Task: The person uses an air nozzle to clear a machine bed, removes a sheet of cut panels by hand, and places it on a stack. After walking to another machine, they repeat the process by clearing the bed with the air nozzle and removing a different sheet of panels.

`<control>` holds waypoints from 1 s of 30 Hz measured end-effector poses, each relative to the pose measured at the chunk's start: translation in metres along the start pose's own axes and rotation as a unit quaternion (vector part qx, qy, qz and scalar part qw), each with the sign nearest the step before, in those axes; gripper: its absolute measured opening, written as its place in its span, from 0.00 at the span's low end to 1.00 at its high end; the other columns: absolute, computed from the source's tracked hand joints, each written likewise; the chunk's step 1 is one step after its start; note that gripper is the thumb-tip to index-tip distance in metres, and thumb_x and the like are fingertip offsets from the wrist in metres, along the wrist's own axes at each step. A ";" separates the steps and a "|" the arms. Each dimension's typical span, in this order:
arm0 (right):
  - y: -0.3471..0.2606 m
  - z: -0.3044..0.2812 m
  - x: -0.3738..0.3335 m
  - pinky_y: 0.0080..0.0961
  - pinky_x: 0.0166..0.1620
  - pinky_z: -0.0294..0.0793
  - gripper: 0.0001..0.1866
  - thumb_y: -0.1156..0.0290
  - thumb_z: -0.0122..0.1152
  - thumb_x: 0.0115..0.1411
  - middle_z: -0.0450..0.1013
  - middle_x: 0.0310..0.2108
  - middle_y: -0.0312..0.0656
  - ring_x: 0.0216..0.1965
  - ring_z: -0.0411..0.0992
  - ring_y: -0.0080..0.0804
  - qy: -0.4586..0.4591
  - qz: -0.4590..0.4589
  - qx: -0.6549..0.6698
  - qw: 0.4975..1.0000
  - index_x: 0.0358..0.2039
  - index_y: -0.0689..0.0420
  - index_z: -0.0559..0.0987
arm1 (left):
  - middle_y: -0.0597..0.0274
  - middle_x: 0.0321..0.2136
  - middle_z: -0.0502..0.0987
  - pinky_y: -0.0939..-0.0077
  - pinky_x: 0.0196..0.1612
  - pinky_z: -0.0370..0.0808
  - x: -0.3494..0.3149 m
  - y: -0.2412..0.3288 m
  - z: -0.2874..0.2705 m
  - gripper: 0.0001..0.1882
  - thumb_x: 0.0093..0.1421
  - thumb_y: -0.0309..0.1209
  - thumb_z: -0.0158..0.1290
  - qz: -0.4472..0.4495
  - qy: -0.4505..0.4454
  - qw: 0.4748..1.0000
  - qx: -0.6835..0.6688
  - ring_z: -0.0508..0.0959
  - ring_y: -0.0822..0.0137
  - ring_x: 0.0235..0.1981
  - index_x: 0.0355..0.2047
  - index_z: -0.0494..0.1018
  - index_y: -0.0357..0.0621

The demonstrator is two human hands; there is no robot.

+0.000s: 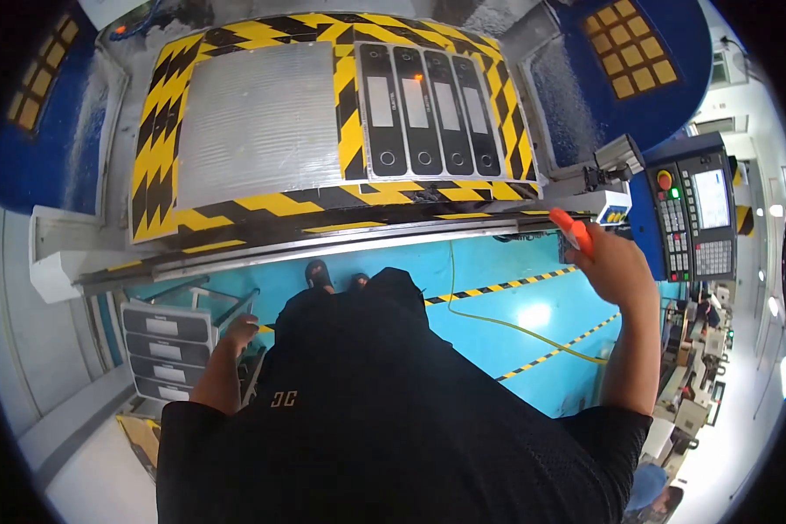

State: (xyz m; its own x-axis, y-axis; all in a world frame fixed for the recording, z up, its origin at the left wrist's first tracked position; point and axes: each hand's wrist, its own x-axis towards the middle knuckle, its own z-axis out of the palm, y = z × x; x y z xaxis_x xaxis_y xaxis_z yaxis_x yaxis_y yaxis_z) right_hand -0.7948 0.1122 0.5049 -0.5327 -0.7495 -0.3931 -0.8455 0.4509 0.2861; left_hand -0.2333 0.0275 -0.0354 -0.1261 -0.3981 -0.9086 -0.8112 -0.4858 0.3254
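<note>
Black short-sleeved shirt filling the view now, a small gold marking of squared-off shapes on its left side, black bottoms below, a dark open shoe peeking out, left hand and right hand both bare!

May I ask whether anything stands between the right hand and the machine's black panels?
No visible barrier: only the metal rail and striped border lie between the right hand and the black panels.
</note>
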 end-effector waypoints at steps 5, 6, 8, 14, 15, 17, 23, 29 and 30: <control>0.026 0.004 0.013 0.48 0.42 0.71 0.20 0.56 0.62 0.59 0.77 0.35 0.55 0.41 0.74 0.58 0.001 0.051 0.034 0.998 0.41 0.60 0.74 | 0.53 0.40 0.77 0.64 0.37 0.73 -0.002 0.030 -0.034 0.18 0.54 0.30 0.55 0.137 0.032 0.989 -0.043 0.77 0.60 0.37 0.46 0.75 0.40; 0.024 0.005 0.015 0.48 0.42 0.71 0.21 0.56 0.62 0.59 0.77 0.36 0.55 0.41 0.74 0.58 0.008 0.056 0.051 0.997 0.42 0.61 0.74 | 0.53 0.40 0.77 0.64 0.37 0.73 0.001 0.031 -0.040 0.18 0.54 0.30 0.55 0.136 0.035 0.989 -0.043 0.77 0.60 0.37 0.46 0.75 0.40; 0.003 0.010 0.010 0.49 0.41 0.72 0.22 0.54 0.61 0.60 0.77 0.35 0.55 0.39 0.75 0.57 0.019 0.019 0.057 0.998 0.45 0.59 0.73 | 0.53 0.41 0.77 0.65 0.43 0.73 0.008 0.031 -0.048 0.19 0.53 0.30 0.56 0.116 -0.012 0.993 -0.036 0.77 0.59 0.41 0.46 0.75 0.38; -0.091 -0.003 0.015 0.49 0.38 0.72 0.21 0.53 0.61 0.60 0.77 0.31 0.53 0.36 0.76 0.57 -0.005 -0.127 0.067 0.990 0.43 0.57 0.73 | 0.51 0.47 0.77 0.63 0.50 0.72 -0.009 0.036 -0.028 0.21 0.53 0.29 0.56 0.049 0.004 0.999 -0.018 0.76 0.55 0.49 0.49 0.75 0.37; -0.078 -0.001 0.020 0.48 0.39 0.73 0.21 0.53 0.61 0.60 0.77 0.32 0.54 0.37 0.76 0.57 0.015 -0.107 0.071 0.992 0.44 0.57 0.73 | 0.51 0.47 0.77 0.63 0.50 0.72 -0.013 0.039 -0.031 0.21 0.53 0.29 0.56 0.051 0.006 0.999 -0.017 0.76 0.55 0.49 0.49 0.75 0.37; -0.041 0.003 0.037 0.45 0.41 0.74 0.24 0.54 0.62 0.60 0.77 0.35 0.56 0.40 0.76 0.55 0.033 -0.059 0.114 0.991 0.48 0.59 0.74 | 0.50 0.49 0.76 0.63 0.51 0.72 -0.018 0.047 -0.036 0.21 0.54 0.28 0.56 0.057 0.024 0.998 -0.031 0.76 0.54 0.51 0.50 0.75 0.38; -0.074 0.016 0.068 0.47 0.44 0.74 0.26 0.53 0.60 0.61 0.77 0.37 0.58 0.42 0.76 0.58 0.017 -0.032 0.103 0.994 0.50 0.60 0.72 | 0.50 0.48 0.77 0.64 0.46 0.74 -0.003 -0.002 -0.033 0.21 0.54 0.25 0.56 0.014 0.015 1.000 -0.018 0.77 0.56 0.47 0.50 0.75 0.38; -0.030 0.022 0.117 0.46 0.46 0.73 0.27 0.51 0.58 0.62 0.77 0.41 0.57 0.44 0.76 0.55 0.002 0.021 0.188 0.982 0.51 0.60 0.72 | 0.51 0.40 0.79 0.63 0.38 0.76 -0.013 0.011 -0.031 0.18 0.55 0.25 0.57 0.007 0.014 0.996 -0.088 0.79 0.60 0.37 0.48 0.75 0.37; -0.032 0.024 0.118 0.46 0.46 0.73 0.27 0.51 0.58 0.62 0.77 0.41 0.57 0.44 0.76 0.55 0.006 0.022 0.187 0.982 0.51 0.60 0.72 | 0.51 0.40 0.79 0.63 0.37 0.75 -0.017 0.019 -0.033 0.18 0.56 0.25 0.57 -0.007 0.020 0.992 -0.122 0.79 0.61 0.35 0.47 0.75 0.37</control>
State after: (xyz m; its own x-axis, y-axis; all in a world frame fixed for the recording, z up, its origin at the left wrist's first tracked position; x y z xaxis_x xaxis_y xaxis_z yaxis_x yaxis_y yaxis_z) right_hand -0.8313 0.0213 0.4281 -0.5705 -0.7297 -0.3769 -0.7771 0.6281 -0.0397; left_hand -0.2283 -0.0007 -0.0054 -0.0881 -0.4182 -0.9041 -0.6503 -0.6633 0.3702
